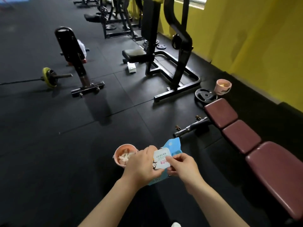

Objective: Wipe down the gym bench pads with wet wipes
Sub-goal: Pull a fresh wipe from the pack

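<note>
A: Bench pads (255, 145): 3 maroon sections, right of the hands, untouched.

B: Wipes pack (170, 154)?

A: Left hand (144, 166) grips it; right hand (180, 164) pinches the flap (161, 158). Peel slowly, draw 1 wipe.

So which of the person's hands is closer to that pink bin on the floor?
Left. The left hand overlaps the pink bin's rim in this view; the right hand is farther off, across the wet wipes pack.

A gym: padded bench (255, 145), weight plate (205, 95), rubber floor (49, 136)
</note>
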A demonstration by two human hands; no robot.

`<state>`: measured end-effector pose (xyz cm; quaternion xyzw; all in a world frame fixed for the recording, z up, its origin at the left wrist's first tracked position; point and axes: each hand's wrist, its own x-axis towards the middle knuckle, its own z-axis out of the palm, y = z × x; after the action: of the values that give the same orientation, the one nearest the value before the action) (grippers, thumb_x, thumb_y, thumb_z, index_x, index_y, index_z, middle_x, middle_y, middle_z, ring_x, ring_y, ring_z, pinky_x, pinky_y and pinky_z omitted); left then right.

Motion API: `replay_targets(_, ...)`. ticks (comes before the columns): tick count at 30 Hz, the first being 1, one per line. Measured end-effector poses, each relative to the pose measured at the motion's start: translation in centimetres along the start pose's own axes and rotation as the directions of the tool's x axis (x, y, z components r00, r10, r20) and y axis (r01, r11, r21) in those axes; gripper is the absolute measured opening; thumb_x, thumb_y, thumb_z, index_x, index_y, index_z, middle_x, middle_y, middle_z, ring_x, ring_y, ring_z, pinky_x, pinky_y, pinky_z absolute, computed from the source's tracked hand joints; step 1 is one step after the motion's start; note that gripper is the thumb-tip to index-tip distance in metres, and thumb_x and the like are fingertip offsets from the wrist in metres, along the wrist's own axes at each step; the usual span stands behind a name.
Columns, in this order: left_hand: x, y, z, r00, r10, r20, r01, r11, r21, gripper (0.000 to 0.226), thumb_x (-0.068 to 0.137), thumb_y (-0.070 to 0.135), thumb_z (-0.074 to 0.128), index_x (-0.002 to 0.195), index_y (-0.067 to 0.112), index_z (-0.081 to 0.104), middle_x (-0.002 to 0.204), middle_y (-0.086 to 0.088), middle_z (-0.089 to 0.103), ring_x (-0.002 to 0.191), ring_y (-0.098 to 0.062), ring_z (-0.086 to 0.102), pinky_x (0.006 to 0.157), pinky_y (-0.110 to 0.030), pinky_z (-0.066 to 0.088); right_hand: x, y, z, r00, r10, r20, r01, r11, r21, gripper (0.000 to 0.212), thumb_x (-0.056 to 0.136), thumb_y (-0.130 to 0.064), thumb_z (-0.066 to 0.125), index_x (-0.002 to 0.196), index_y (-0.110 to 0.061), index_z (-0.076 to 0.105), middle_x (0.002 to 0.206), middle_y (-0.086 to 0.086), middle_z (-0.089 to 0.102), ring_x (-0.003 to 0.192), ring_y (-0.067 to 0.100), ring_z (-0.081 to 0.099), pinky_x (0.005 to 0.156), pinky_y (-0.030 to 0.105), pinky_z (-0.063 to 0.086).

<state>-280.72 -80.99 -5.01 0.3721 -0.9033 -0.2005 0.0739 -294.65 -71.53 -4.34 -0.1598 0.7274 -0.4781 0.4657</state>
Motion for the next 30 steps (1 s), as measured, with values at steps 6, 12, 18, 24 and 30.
replay_targets(6,4.0,6.6,2.2,0.999,-0.021,0.036,0.018,0.998,0.060,0.045,0.081,0.056,0.062,0.099,0.027,0.033,0.095,0.010,0.056,0.080,-0.011,0.055,0.055,-0.025,0.034,1.8,-0.9,-7.4,0.999,-0.001,0.034,-0.001,0.999,0.048,0.026,0.091,-0.021,0.068,0.094,0.003,0.058,0.076,0.012,0.074,0.065,0.018,0.068,0.079,0.037,0.060)
replay_targets(12,6.5,8.9,5.7,0.998,0.039,0.044,-0.040,0.999,0.024,0.046,0.079,0.058,0.052,0.108,0.023,0.045,0.099,0.011,0.049,0.089,-0.011,0.047,0.069,-0.028,0.044,4.5,-0.2,-12.3,0.994,0.068,0.087,-0.080,0.987,0.141,0.034,0.097,-0.034,0.060,0.103,-0.001,0.064,0.089,0.012,0.076,0.084,0.025,0.074,0.080,0.037,0.060)
replay_targets(18,6.9,10.1,7.3,0.970,0.236,0.051,-0.236,0.972,-0.010,0.055,0.083,0.071,0.044,0.107,0.025,0.064,0.124,0.013,0.048,0.100,-0.008,0.045,0.078,-0.026,0.049,6.3,0.8,-15.4,0.979,0.160,0.130,-0.185,0.959,0.215,0.027,0.090,-0.014,0.070,0.108,0.004,0.061,0.100,0.018,0.073,0.089,0.027,0.074,0.076,0.038,0.060)
replay_targets(24,6.5,10.9,6.7,0.984,0.045,0.173,0.021,0.931,-0.366,0.041,0.086,0.066,0.039,0.096,0.033,0.061,0.105,0.023,0.054,0.094,-0.001,0.055,0.083,-0.028,0.049,6.8,1.1,-18.0,0.982,0.084,0.171,-0.096,0.993,0.069,0.020,0.076,0.007,0.069,0.094,0.001,0.070,0.099,0.020,0.072,0.097,0.039,0.068,0.089,0.051,0.054)
replay_targets(30,6.8,11.4,7.1,0.965,-0.147,0.216,0.233,0.859,-0.457,0.014,0.095,0.027,0.063,0.107,0.032,0.060,0.090,0.015,0.066,0.084,-0.005,0.065,0.075,-0.027,0.058,7.0,0.4,-18.8,0.977,-0.025,0.211,0.013,0.998,0.061,0.016,0.082,0.007,0.066,0.088,-0.005,0.075,0.096,0.015,0.073,0.090,0.030,0.068,0.081,0.043,0.057)
